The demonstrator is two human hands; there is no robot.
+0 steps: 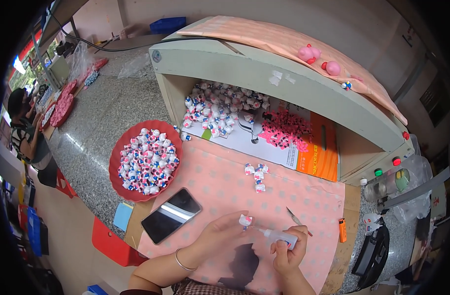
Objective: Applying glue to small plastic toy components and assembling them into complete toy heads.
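while the left hand [220,231] pinches the figurine [245,221], the glue bottle [279,237] touches it.

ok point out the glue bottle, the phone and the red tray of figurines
glue bottle [283,237], head view, on its white body in the right hand
phone [171,215], head view, middle of the dark screen
red tray [117,156], head view, bare left rim

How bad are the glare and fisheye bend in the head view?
Head view: a bright streak of glare crosses the phone screen; the window at far left is blown out; the counter edge bows strongly toward the dark vignetted rim; the left hand, right hand and glue bottle stay sharp near centre.
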